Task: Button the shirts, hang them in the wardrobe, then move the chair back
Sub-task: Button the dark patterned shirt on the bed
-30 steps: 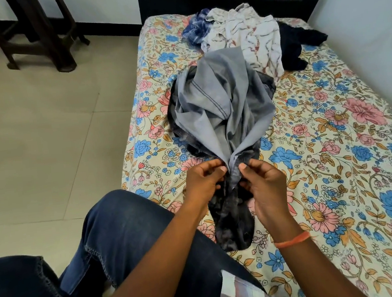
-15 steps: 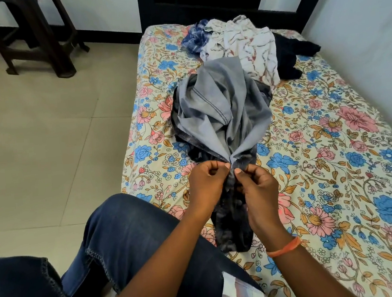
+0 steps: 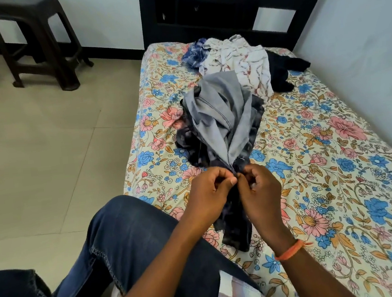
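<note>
Now I am pinching the grey shirt [image 3: 221, 119] placket near the bed [image 3: 338, 181] left edge with my left hand [image 3: 210, 190] and right hand [image 3: 258, 190], fingers closed on it, to button it.

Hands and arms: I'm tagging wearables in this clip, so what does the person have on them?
Both forearms are bare, with no sleeves in view. The right wrist carries an orange thread band with a loose end sticking out. The left hand and right hand show no gloves or watch, and no rings can be made out.
</note>
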Demonstrator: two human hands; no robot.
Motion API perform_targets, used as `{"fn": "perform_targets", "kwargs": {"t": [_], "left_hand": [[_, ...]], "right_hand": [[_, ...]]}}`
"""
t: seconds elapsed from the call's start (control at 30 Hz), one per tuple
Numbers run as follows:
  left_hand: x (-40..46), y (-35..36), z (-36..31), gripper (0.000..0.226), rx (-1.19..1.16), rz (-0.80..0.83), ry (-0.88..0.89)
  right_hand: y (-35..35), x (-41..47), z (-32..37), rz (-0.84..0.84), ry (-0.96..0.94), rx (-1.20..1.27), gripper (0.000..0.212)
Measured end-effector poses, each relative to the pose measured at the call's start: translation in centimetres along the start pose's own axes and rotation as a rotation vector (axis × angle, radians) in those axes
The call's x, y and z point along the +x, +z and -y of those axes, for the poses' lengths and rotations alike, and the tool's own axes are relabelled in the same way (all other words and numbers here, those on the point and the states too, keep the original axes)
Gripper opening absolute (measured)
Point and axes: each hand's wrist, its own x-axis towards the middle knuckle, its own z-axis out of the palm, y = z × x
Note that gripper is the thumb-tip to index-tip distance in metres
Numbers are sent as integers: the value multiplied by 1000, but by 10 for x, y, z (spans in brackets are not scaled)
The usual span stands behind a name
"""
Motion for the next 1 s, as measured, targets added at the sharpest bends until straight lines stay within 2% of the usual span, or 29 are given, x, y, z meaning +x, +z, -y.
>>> {"fn": "perform_targets", "kwargs": {"t": [0.2, 0.47, 0.6, 0.73, 1.0], "left_hand": [[-7, 17, 4, 10, -104, -178, -113], [-5, 22, 11, 8, -98, -180, -76], [-4, 20, 14, 12, -120, -184, -91], [-8, 22, 11, 19, -122, -246, -129], [-9, 23, 9, 8, -155, -244, -146]], "right_hand": [[0, -11, 2, -14, 89, 84, 7], [4, -16, 1, 13, 40, 21, 4], [4, -17, 5, 15, 72, 70, 4], [5, -21, 11, 5, 192, 206, 9], [6, -27, 13, 26, 466, 480, 22]]}}
